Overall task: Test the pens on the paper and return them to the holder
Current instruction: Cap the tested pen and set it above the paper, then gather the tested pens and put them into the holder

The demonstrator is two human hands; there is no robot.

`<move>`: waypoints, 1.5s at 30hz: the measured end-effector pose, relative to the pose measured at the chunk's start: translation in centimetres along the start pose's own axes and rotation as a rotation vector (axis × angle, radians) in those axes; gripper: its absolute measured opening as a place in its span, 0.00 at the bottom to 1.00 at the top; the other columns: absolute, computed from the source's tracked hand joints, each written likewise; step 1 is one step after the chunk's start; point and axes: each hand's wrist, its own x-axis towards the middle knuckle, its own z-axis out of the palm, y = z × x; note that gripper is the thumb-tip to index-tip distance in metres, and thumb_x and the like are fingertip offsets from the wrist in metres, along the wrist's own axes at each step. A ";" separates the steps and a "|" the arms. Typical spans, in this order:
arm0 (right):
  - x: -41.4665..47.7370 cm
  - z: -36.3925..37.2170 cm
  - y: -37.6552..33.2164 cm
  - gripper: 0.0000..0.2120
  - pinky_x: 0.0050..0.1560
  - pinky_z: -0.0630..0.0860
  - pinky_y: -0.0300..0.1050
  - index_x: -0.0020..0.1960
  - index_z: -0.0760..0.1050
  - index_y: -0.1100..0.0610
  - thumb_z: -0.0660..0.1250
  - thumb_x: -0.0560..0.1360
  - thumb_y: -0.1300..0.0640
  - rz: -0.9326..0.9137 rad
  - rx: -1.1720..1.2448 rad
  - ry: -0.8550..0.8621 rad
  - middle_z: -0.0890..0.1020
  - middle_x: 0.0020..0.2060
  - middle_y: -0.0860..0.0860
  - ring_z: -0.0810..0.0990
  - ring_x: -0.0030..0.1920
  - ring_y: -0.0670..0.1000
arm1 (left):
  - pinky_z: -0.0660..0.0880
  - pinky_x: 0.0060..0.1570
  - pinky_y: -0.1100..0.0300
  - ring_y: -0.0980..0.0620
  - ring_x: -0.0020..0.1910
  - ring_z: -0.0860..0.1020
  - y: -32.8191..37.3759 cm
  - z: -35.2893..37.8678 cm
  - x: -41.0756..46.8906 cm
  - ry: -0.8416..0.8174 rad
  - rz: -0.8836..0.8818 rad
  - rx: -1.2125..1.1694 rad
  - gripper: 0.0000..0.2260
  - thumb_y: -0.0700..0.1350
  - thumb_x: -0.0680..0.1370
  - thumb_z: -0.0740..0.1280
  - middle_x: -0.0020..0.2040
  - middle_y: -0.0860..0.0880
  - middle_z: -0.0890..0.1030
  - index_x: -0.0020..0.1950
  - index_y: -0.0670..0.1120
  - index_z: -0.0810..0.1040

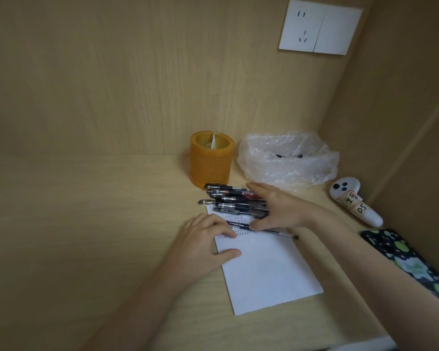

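A white sheet of paper (269,272) lies on the desk, with small pen marks along its far end. Several black and red pens (235,201) lie in a pile at that far end, just in front of the orange cylindrical holder (211,163). One more pen (241,226) lies alone across the paper, nearer to me. My left hand (208,239) rests on the paper's left edge with its fingers relaxed. My right hand (279,207) lies over the right ends of the piled pens, fingers straight and thumb near the single pen.
A crumpled clear plastic bag (289,158) with dark items inside sits right of the holder. A white controller with labels (352,198) lies by the right wall. A black phone case with green dots (390,252) sits under my right forearm. Wooden walls enclose the back and right.
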 end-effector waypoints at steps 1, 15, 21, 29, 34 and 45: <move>0.6 -0.2 -0.3 0.50 0.73 0.56 0.43 0.78 0.47 0.54 0.73 0.67 0.45 0.008 -0.050 -0.046 0.53 0.77 0.48 0.53 0.75 0.49 | 0.56 0.58 0.66 0.65 0.57 0.66 0.0 0.0 0.0 0.001 -0.003 -0.006 0.22 0.69 0.66 0.58 0.53 0.64 0.72 0.52 0.60 0.77; 4.3 -0.7 -1.9 0.26 0.48 0.74 0.46 0.59 0.68 0.57 0.72 0.67 0.48 -0.056 -0.333 -0.042 0.72 0.51 0.50 0.71 0.51 0.51 | 0.62 0.59 0.64 0.65 0.54 0.68 0.0 0.0 0.1 0.028 -0.022 -0.025 0.20 0.68 0.64 0.61 0.50 0.65 0.73 0.50 0.60 0.74; 5.0 -1.0 -1.5 0.28 0.54 0.73 0.51 0.60 0.66 0.56 0.73 0.66 0.46 -0.022 -0.332 -0.068 0.65 0.53 0.50 0.61 0.55 0.49 | 0.62 0.59 0.63 0.65 0.54 0.68 0.1 -0.1 -0.1 0.032 -0.030 -0.023 0.15 0.63 0.68 0.69 0.49 0.64 0.73 0.50 0.59 0.73; 6.0 -0.5 -1.9 0.24 0.51 0.72 0.45 0.59 0.68 0.57 0.72 0.68 0.50 -0.054 -0.335 -0.049 0.74 0.50 0.52 0.72 0.51 0.53 | 0.61 0.60 0.63 0.65 0.56 0.67 0.0 -0.1 -0.1 0.016 -0.035 -0.010 0.14 0.63 0.68 0.67 0.51 0.64 0.72 0.49 0.60 0.72; 5.5 -0.6 -1.6 0.16 0.43 0.64 0.41 0.54 0.70 0.58 0.70 0.72 0.52 -0.100 -0.233 0.033 0.71 0.45 0.51 0.69 0.46 0.50 | 0.60 0.59 0.64 0.66 0.56 0.67 -0.3 0.1 0.0 0.019 -0.020 -0.013 0.19 0.68 0.65 0.61 0.50 0.64 0.72 0.48 0.59 0.74; 2.8 -3.0 -2.7 0.14 0.34 0.68 0.32 0.55 0.68 0.52 0.69 0.74 0.59 -0.146 0.225 0.351 0.75 0.38 0.42 0.75 0.37 0.43 | 0.59 0.61 0.64 0.67 0.56 0.66 -0.4 0.3 0.0 0.029 -0.027 -0.030 0.19 0.69 0.64 0.60 0.50 0.65 0.72 0.47 0.60 0.75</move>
